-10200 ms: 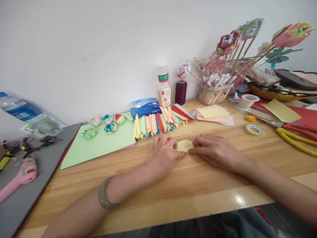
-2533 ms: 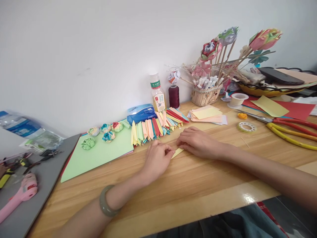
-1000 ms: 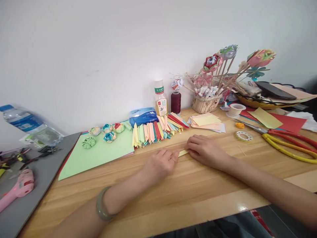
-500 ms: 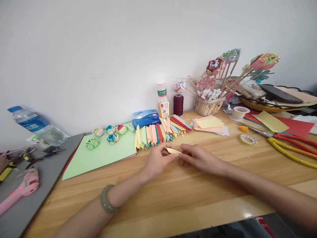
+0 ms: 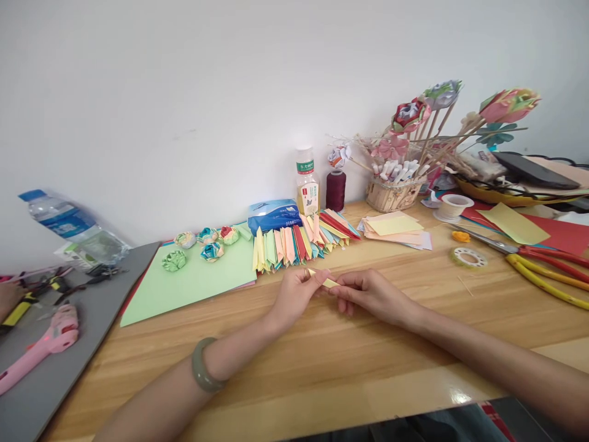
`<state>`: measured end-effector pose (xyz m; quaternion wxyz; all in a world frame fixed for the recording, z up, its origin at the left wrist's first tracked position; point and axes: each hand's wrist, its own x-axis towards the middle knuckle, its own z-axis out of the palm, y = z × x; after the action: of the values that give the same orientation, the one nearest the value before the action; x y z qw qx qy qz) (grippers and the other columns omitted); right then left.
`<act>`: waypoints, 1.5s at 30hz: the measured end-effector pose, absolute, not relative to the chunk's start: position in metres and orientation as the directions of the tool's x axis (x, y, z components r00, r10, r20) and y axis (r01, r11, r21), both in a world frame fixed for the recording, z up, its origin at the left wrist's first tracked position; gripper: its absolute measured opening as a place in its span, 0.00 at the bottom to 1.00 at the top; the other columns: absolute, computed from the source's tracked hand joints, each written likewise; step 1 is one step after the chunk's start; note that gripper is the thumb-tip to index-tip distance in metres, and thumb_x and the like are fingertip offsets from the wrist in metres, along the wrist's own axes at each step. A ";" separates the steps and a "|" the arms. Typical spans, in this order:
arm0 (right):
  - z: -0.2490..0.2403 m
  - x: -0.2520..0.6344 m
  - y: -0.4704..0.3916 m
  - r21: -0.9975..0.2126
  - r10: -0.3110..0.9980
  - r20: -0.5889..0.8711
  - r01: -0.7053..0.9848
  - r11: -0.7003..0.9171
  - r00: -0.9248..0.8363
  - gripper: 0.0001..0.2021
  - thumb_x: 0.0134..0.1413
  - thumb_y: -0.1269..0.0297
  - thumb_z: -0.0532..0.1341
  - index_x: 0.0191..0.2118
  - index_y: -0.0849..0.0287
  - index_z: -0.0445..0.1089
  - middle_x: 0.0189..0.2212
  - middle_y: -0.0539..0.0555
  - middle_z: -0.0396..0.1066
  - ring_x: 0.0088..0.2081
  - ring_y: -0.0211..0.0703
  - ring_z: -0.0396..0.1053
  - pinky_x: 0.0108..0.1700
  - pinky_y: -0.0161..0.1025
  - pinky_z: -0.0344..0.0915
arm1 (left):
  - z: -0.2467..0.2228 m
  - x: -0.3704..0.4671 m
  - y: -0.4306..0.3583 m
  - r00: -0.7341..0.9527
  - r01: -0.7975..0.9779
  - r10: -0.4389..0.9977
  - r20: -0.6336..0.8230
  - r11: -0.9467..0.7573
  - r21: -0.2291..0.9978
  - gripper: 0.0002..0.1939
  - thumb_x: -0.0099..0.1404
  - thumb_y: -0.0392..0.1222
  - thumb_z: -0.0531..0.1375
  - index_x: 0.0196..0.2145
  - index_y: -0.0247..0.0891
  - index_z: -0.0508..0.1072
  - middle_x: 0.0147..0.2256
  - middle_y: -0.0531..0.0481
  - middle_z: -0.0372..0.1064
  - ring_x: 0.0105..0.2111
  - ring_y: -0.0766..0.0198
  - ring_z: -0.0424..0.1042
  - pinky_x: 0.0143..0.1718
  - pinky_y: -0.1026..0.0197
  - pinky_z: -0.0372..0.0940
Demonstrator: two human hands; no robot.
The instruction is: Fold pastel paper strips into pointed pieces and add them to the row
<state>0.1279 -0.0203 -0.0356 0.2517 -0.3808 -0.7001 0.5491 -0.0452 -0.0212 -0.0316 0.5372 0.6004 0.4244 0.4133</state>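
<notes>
Between my two hands is a small folded strip of yellow paper point(image 5: 330, 283), held just above the wooden table point(image 5: 294, 374). My left hand point(image 5: 299, 293) pinches its left end, thumb on top. The right end is between the thumb and fingers of my right hand point(image 5: 365, 291). Just beyond my hands stand rows of folded paper pieces point(image 5: 285, 245) in several colours. A stack of paper slips point(image 5: 394, 224), yellow on top, lies farther right. Several folded paper flowers point(image 5: 211, 252) rest on a light green sheet point(image 5: 184, 291) to the left.
Behind the folded pieces are a blue tissue pack point(image 5: 273, 216), a drink bottle point(image 5: 307, 184) and a thread spool point(image 5: 335, 190). Scissors point(image 5: 510, 247), a tape roll point(image 5: 469, 258) and a flower basket point(image 5: 396, 193) are right. A pink glue gun point(image 5: 48, 344) and water bottle point(image 5: 76, 227) are left.
My left thumb has moved further over the yellow paper, which now shows a flatter, narrower strip. The view has shifted slightly. A bit of another person's hand now shows at the far left edge.
</notes>
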 end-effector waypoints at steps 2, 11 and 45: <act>-0.035 0.129 -0.021 -0.958 0.810 -0.068 0.264 0.110 -0.583 0.24 0.53 0.42 0.56 0.24 0.60 0.67 0.21 0.51 0.70 0.23 0.36 0.66 0.28 0.35 0.62 | -0.032 -0.046 -0.020 0.311 0.055 0.950 0.026 -0.045 0.997 0.25 0.56 0.62 0.59 0.25 0.35 0.78 0.23 0.49 0.72 0.26 0.61 0.69 0.31 0.61 0.64; -0.025 0.142 -0.022 -0.954 0.766 -0.153 0.297 0.051 -0.624 0.23 0.52 0.43 0.57 0.22 0.60 0.66 0.18 0.50 0.68 0.19 0.35 0.64 0.24 0.33 0.61 | -0.031 -0.055 -0.020 0.268 0.032 0.963 -0.016 0.007 0.999 0.31 0.63 0.62 0.48 0.28 0.33 0.77 0.24 0.45 0.71 0.27 0.62 0.69 0.29 0.62 0.64; -0.003 0.167 -0.009 -0.914 0.572 -0.203 0.364 0.181 -0.795 0.22 0.59 0.47 0.51 0.29 0.63 0.66 0.27 0.55 0.71 0.29 0.39 0.70 0.35 0.39 0.67 | -0.006 -0.066 -0.015 0.596 0.507 0.782 -0.183 -0.190 0.841 0.07 0.62 0.39 0.54 0.31 0.37 0.71 0.25 0.55 0.70 0.27 0.68 0.67 0.29 0.67 0.58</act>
<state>0.1668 -0.0089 -0.0031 0.0927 -0.3067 -0.7630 0.5614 -0.0659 -0.0148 -0.0056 0.4733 0.7577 0.4253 0.1451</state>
